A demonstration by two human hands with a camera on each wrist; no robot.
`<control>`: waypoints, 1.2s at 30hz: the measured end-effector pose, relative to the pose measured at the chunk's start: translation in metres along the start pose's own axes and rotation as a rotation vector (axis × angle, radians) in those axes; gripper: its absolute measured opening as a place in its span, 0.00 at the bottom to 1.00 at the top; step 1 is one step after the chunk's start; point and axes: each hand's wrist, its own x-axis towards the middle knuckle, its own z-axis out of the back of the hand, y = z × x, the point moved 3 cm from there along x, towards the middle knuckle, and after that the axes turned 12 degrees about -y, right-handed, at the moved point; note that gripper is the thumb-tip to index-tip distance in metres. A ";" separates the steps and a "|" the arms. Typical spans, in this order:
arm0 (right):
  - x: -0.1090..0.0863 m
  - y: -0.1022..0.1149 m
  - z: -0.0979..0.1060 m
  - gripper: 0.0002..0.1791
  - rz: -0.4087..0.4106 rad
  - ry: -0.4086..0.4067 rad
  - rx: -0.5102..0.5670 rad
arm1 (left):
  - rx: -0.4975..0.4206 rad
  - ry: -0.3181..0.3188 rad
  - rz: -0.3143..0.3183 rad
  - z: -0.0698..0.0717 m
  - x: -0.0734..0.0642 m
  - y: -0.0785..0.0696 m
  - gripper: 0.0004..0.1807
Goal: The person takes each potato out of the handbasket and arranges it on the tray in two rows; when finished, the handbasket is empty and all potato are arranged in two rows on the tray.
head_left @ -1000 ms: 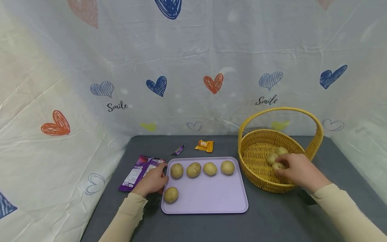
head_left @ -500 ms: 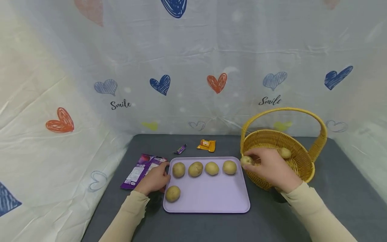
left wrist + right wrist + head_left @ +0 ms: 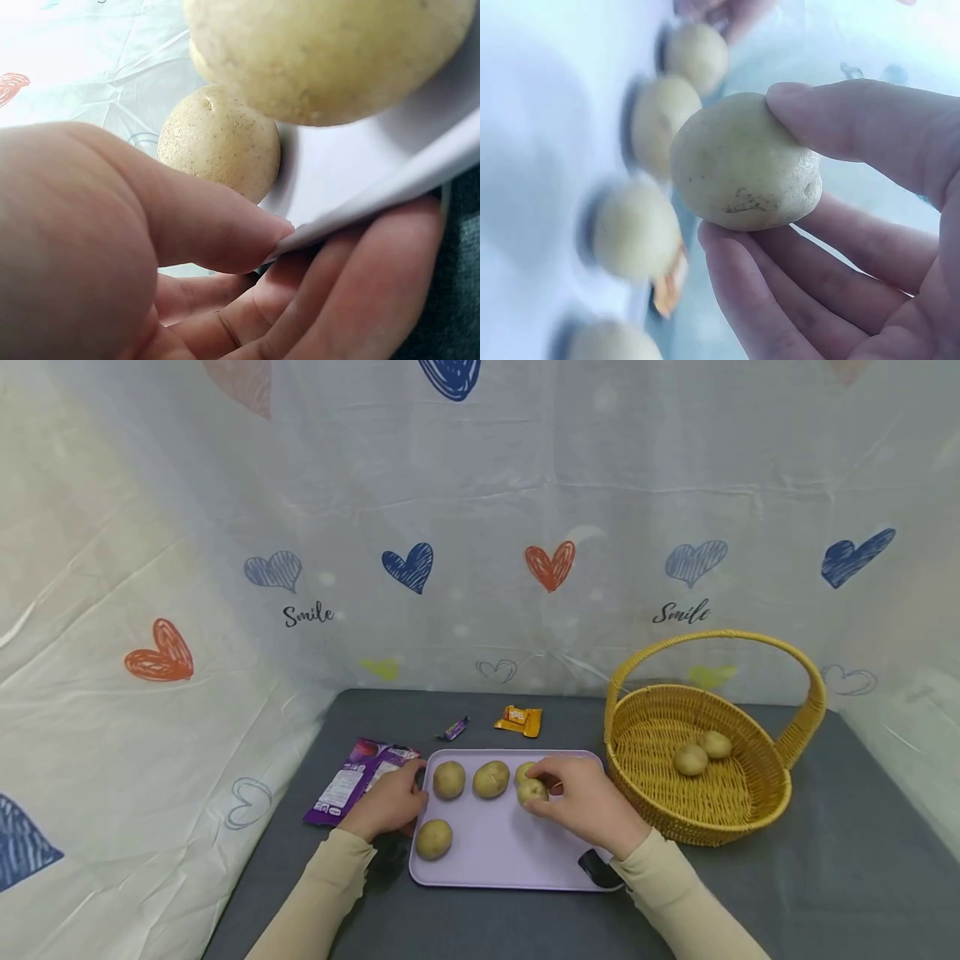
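Holding, head view: the right hand (image 3: 585, 802) pinches a small potato (image 3: 532, 791) over the tray (image 3: 517, 864), while the left hand (image 3: 386, 802) grips the tray's 9 o'clock edge.
Carried potato, head view: at 9 o'clock from the right hand's middle, at 3 o'clock from the left hand, and overlapping a row potato (image 3: 522, 771) behind it; whether they touch cannot be told.
Step, head view: bringing the potato over the tray looks like the work in hand; bare tray at 5 o'clock would suit a low, unhurried set-down clear of the row.
Basket, head view: the wicker basket (image 3: 645, 735) stands between 2 and 3 o'clock from the tray, with two potatoes inside.
Tray rim, left wrist view: thumb above, fingers curled below; a light, level hold should stop the round potatoes rolling.
Potato grip, right wrist view: thumb at 1 o'clock, fingertips underneath at 6; tray potatoes sit from 11 round to 7 o'clock, so best open the fingers only after contact.
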 end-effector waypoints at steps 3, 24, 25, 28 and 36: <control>-0.002 0.004 -0.016 0.14 0.008 0.015 0.042 | 0.003 -0.003 -0.006 0.000 0.001 0.000 0.33; -0.010 0.011 -0.067 0.16 0.066 0.088 0.086 | 0.014 -0.005 -0.014 -0.003 0.003 0.001 0.32; -0.010 0.010 -0.068 0.16 0.066 0.087 0.082 | 0.013 -0.005 -0.014 -0.003 0.003 0.001 0.32; -0.010 0.010 -0.069 0.16 0.069 0.086 0.078 | 0.014 -0.008 -0.015 -0.002 0.003 0.002 0.33; -0.010 0.012 -0.072 0.16 0.075 0.092 0.090 | 0.021 -0.007 -0.009 -0.001 0.002 0.002 0.33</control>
